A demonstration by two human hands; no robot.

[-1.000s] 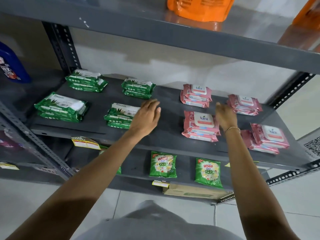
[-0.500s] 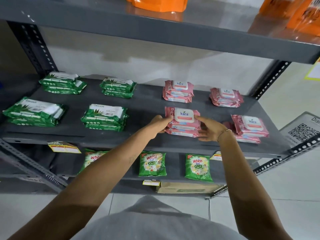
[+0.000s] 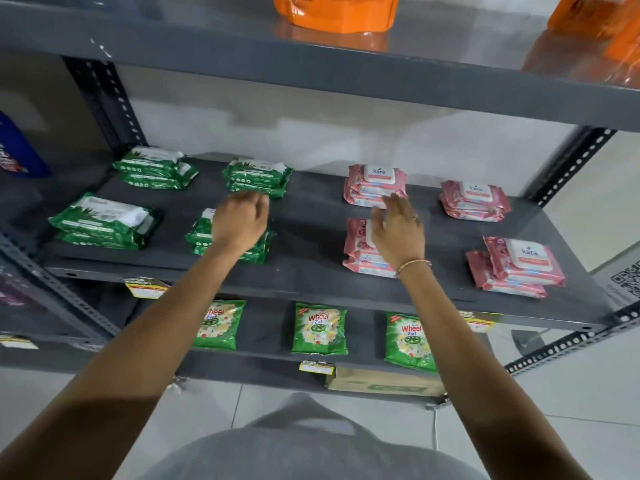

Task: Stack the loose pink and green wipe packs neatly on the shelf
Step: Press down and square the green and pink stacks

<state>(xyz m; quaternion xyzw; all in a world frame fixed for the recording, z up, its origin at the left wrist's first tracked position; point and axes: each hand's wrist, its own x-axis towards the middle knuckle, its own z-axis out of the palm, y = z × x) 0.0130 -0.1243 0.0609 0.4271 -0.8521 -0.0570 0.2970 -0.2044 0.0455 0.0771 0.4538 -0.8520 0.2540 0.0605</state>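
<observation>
Green wipe packs lie in small stacks on the left half of the grey shelf: back left, back middle, front left and one partly hidden under my left hand. Pink wipe packs lie in stacks on the right half: back, far back right, front and a crooked front right stack. My left hand hovers loosely curled, holding nothing. My right hand is spread open above the front pink stack.
Green Wheel detergent pouches lie on the shelf below, with a cardboard box under them. Orange pouches sit on the upper shelf. A blue bottle stands at far left. Perforated uprights flank the shelf.
Both hands let go of the front pink stack and lifted. My left hand moved left over a green stack; my right hand rose above the pink stack.
</observation>
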